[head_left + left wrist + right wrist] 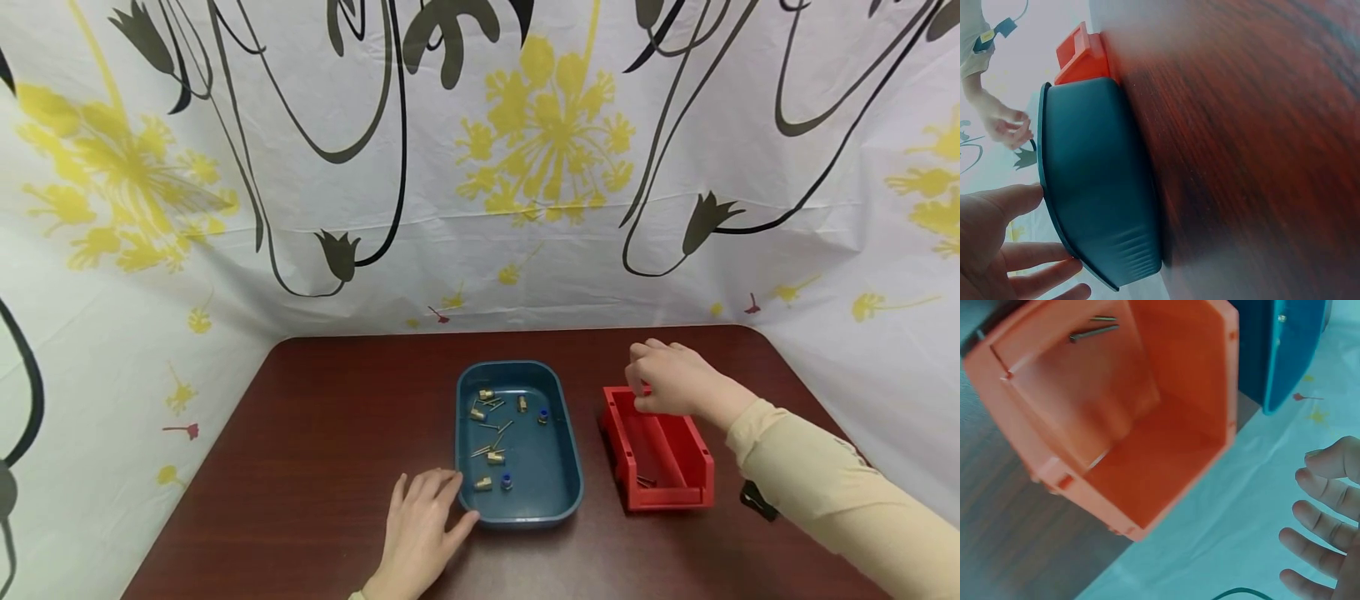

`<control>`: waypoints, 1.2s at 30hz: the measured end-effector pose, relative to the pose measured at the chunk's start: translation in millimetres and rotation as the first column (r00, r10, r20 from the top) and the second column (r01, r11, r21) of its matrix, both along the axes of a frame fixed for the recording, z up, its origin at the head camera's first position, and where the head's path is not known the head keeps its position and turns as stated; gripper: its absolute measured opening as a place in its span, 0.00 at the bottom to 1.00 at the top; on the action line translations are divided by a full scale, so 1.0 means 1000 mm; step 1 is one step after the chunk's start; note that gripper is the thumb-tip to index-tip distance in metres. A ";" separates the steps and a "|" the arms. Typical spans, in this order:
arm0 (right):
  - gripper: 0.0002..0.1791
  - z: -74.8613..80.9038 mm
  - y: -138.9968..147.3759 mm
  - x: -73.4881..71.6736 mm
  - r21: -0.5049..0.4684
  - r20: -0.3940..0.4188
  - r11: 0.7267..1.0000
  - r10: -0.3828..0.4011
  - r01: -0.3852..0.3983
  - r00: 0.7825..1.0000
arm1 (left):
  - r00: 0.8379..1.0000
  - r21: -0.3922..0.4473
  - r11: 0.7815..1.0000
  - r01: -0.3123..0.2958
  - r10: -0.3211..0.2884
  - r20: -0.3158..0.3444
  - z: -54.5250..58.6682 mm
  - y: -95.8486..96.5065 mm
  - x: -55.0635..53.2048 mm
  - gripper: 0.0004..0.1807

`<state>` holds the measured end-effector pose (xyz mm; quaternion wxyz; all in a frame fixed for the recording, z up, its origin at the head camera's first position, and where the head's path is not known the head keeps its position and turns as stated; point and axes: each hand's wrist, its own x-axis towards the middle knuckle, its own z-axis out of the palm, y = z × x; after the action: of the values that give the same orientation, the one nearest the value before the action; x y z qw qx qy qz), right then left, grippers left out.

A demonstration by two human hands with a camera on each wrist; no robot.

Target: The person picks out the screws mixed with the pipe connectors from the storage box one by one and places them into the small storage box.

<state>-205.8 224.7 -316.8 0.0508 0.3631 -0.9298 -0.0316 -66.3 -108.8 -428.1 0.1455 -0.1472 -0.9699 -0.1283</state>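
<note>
A blue-green tray (551, 492) holds several brass fittings (496, 457), two blue-topped fittings (507, 482) and several thin screws (481, 451). My left hand (423, 525) touches the tray's near left rim, thumb and fingers extended rather than wrapped round it. Right of the tray stands a red bin (671, 501), with a couple of screws (1094, 331) lying on its floor. Over the bin's far end hovers my right hand (671, 375). In the right wrist view its fingers (1316, 519) are loosely bent and apart, with nothing seen between them.
Both containers stand on a dark reddish-brown table (352, 417). A white cloth (420, 192) with yellow and grey plant prints hangs behind the table's back edge and along its sides. A small black device (757, 500) shows beneath the right forearm.
</note>
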 end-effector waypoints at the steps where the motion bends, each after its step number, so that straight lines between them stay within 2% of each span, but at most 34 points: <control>1: 0.12 0.001 -0.001 -0.001 -0.001 -0.005 1.000 0.006 -0.006 1.000 | 1.000 0.000 1.000 0.000 0.000 0.000 0.000 0.000 0.000 0.26; 13: 0.12 0.019 -0.030 -0.011 -0.058 -0.058 0.995 0.081 -0.085 0.995 | 1.000 0.003 1.000 0.001 -0.001 -0.022 -0.003 0.000 0.001 0.26; 22: 0.11 0.028 -0.059 -0.015 -0.083 -0.030 0.986 0.143 -0.145 0.989 | 1.000 0.001 1.000 0.000 0.000 -0.028 -0.003 0.000 0.000 0.26; 29: 0.11 0.029 -0.087 -0.022 -0.082 -0.023 0.973 0.217 -0.218 0.976 | 1.000 0.003 1.000 0.002 -0.002 -0.030 -0.003 0.001 -0.001 0.26; 36: 0.10 0.026 -0.119 -0.021 -0.057 0.033 0.964 0.263 -0.261 0.964 | 0.999 0.012 1.000 0.005 -0.005 -0.037 -0.003 0.000 -0.001 0.26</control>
<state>-227.0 105.9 -290.8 0.0451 0.4822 -0.8749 0.0072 -66.8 -109.3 -430.7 0.1640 -0.1510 -0.9659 -0.1316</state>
